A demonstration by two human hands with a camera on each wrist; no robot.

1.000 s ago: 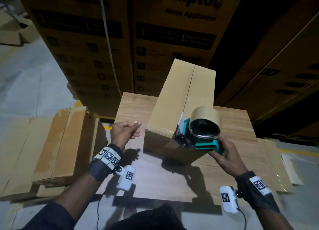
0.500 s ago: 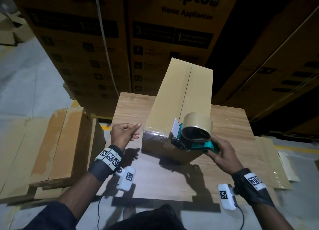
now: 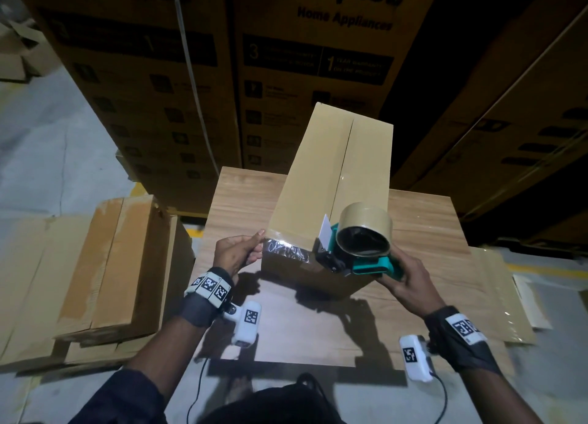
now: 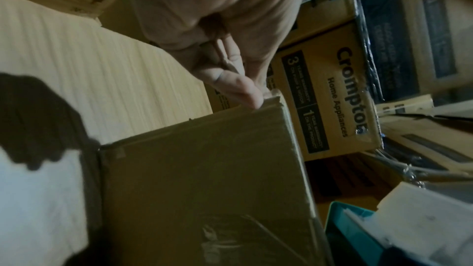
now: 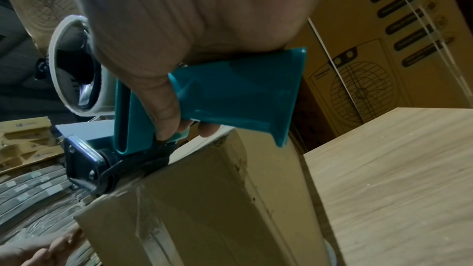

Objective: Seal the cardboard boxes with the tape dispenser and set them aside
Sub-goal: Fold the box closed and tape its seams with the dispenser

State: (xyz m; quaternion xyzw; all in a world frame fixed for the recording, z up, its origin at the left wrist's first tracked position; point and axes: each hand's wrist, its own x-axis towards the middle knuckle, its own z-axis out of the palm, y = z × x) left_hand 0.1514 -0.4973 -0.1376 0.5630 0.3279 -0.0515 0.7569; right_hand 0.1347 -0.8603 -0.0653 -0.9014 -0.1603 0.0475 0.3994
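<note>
A long cardboard box point(image 3: 318, 175) lies lengthwise on the wooden table point(image 3: 423, 232), its top seam running away from me. My right hand point(image 3: 404, 277) grips the teal handle of the tape dispenser point(image 3: 362, 245), whose front end presses on the box's near top edge. In the right wrist view the dispenser point(image 5: 230, 96) sits on the box point(image 5: 192, 209), with clear tape creased down the end face. My left hand point(image 3: 251, 248) touches the near left corner; in the left wrist view a fingertip point(image 4: 250, 98) rests on that corner of the box point(image 4: 204, 179).
A pile of taped cardboard boxes point(image 3: 117, 264) lies on the floor left of the table. Tall printed appliance cartons point(image 3: 286, 73) stand right behind the table. Flattened cardboard sheets point(image 3: 499, 296) lie at the right.
My left hand has moved right from the open tabletop until it touches the box's near left corner. The dispenser has come down over the near edge, and crinkled tape now shows on the end face.
</note>
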